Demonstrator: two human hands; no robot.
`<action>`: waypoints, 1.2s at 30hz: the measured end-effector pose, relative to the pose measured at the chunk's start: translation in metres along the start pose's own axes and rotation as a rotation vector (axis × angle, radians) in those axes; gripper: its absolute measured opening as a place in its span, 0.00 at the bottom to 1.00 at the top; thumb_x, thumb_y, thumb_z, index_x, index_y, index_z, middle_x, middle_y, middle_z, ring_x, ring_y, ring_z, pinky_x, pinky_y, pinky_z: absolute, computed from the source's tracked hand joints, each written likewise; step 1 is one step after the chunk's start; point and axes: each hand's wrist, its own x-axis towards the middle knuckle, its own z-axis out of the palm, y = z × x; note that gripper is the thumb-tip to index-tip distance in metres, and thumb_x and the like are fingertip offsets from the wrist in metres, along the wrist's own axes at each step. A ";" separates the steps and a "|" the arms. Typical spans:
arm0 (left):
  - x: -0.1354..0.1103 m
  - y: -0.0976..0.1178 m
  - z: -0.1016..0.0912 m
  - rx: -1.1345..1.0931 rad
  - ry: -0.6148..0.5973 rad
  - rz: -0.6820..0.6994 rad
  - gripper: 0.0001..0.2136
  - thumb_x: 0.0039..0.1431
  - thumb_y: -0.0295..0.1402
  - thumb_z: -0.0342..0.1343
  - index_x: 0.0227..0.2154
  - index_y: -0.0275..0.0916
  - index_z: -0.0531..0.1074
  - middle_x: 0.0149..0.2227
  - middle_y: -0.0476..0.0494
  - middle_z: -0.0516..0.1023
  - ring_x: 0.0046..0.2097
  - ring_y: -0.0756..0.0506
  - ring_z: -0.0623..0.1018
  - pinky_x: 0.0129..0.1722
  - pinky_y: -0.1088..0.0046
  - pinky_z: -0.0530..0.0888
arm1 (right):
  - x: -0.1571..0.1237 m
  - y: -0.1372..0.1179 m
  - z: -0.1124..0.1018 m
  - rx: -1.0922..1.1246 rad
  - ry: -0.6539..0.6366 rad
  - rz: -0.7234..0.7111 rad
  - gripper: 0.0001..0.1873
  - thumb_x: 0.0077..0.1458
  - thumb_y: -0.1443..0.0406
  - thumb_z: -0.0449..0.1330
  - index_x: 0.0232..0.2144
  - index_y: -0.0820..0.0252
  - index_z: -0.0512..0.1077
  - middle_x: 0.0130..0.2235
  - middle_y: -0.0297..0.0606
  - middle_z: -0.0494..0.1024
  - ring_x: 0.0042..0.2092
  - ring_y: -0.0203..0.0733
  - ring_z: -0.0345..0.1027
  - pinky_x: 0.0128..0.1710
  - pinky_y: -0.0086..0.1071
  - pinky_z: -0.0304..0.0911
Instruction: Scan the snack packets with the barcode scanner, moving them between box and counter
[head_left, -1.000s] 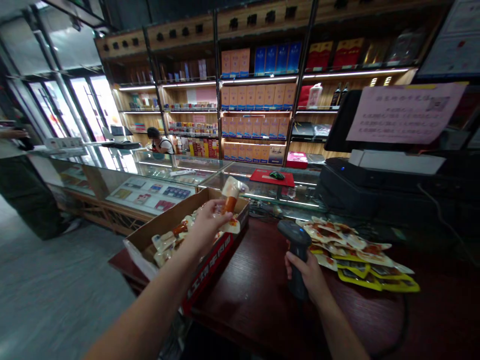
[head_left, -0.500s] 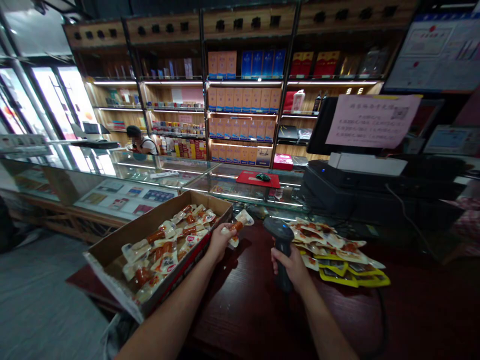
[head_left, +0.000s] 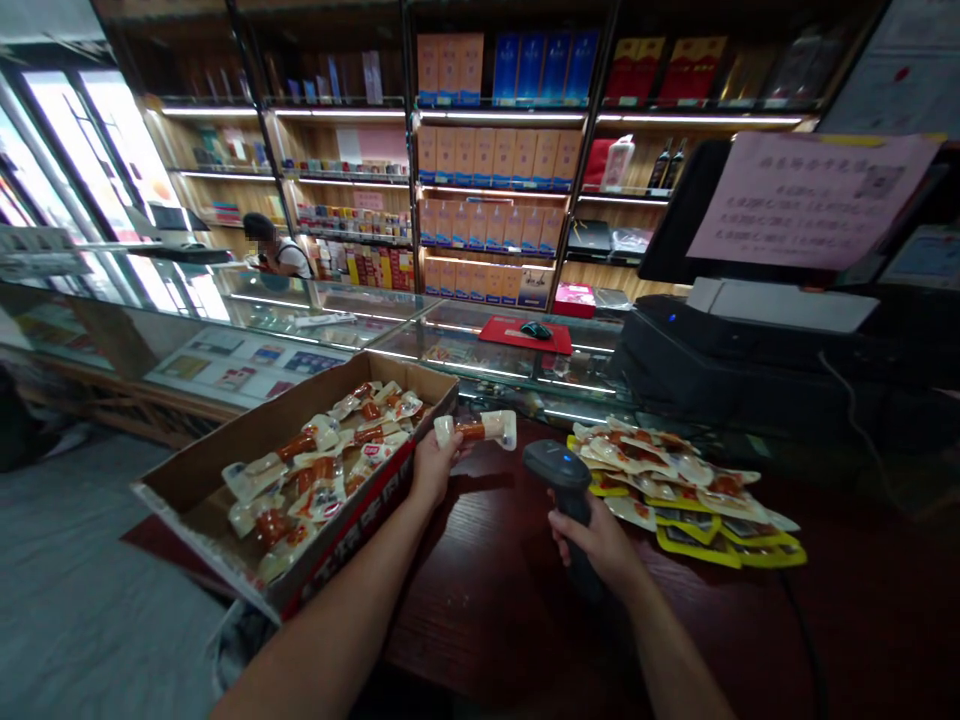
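My left hand (head_left: pixel 433 465) is closed on a clear snack packet (head_left: pixel 477 430) with an orange sausage inside, held level just above the dark wooden counter (head_left: pixel 495 600). My right hand (head_left: pixel 596 540) grips the handle of a black barcode scanner (head_left: pixel 559 473), whose head points toward the packet from a short distance. A cardboard box (head_left: pixel 247 440) full of the same packets sits to the left of my left hand. A pile of packets (head_left: pixel 675 490), some with yellow edges, lies to the right of the scanner.
Behind the counter stand glass display cases (head_left: pixel 315 330) and a black till with a screen and a pink paper notice (head_left: pixel 802 200). A red mat with a mouse (head_left: pixel 534 330) lies on the glass. Shelves of boxes fill the back wall. A person (head_left: pixel 270 250) sits far left.
My left hand brought the packet out of the box, down and rightward, to level in front of the scanner. My right hand kept hold of the scanner.
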 end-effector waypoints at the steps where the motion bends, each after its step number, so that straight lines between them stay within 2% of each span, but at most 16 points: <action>1: 0.001 -0.002 0.000 0.005 0.022 0.010 0.20 0.39 0.38 0.66 0.34 0.32 0.67 0.30 0.44 0.77 0.29 0.47 0.78 0.32 0.69 0.76 | -0.001 -0.001 0.001 0.005 0.002 0.011 0.23 0.40 0.56 0.65 0.37 0.61 0.65 0.18 0.25 0.69 0.16 0.32 0.62 0.15 0.26 0.60; 12: -0.001 -0.002 0.002 0.029 0.044 0.007 0.16 0.46 0.32 0.62 0.38 0.34 0.67 0.32 0.42 0.78 0.31 0.44 0.80 0.30 0.69 0.77 | -0.006 -0.001 0.008 0.051 0.001 0.021 0.22 0.41 0.56 0.65 0.37 0.61 0.65 0.19 0.25 0.69 0.17 0.32 0.61 0.15 0.26 0.59; 19: -0.003 -0.001 0.003 0.021 0.054 -0.006 0.16 0.45 0.30 0.62 0.37 0.33 0.67 0.31 0.43 0.77 0.30 0.44 0.80 0.27 0.70 0.76 | -0.003 -0.002 0.005 0.031 -0.039 0.027 0.25 0.39 0.54 0.65 0.37 0.61 0.63 0.18 0.24 0.68 0.16 0.31 0.60 0.15 0.26 0.59; 27: -0.004 -0.002 0.003 0.004 0.059 0.011 0.13 0.45 0.28 0.62 0.34 0.33 0.67 0.26 0.47 0.75 0.27 0.46 0.79 0.26 0.72 0.77 | 0.002 0.007 0.000 0.004 -0.020 -0.005 0.25 0.41 0.54 0.63 0.39 0.61 0.62 0.19 0.24 0.68 0.16 0.32 0.61 0.14 0.26 0.59; 32: -0.012 0.003 0.008 -0.036 0.076 -0.060 0.11 0.47 0.26 0.62 0.33 0.32 0.67 0.29 0.44 0.77 0.27 0.47 0.79 0.27 0.73 0.77 | 0.002 0.002 -0.003 0.049 0.012 -0.021 0.25 0.41 0.55 0.63 0.38 0.61 0.62 0.18 0.24 0.68 0.16 0.32 0.60 0.14 0.26 0.59; 36: -0.018 0.008 0.024 -0.104 0.030 -0.145 0.08 0.49 0.22 0.59 0.32 0.32 0.67 0.30 0.43 0.77 0.27 0.47 0.79 0.28 0.72 0.78 | -0.006 -0.008 -0.011 0.119 0.093 -0.049 0.25 0.41 0.54 0.64 0.39 0.60 0.62 0.18 0.24 0.69 0.15 0.32 0.61 0.14 0.26 0.59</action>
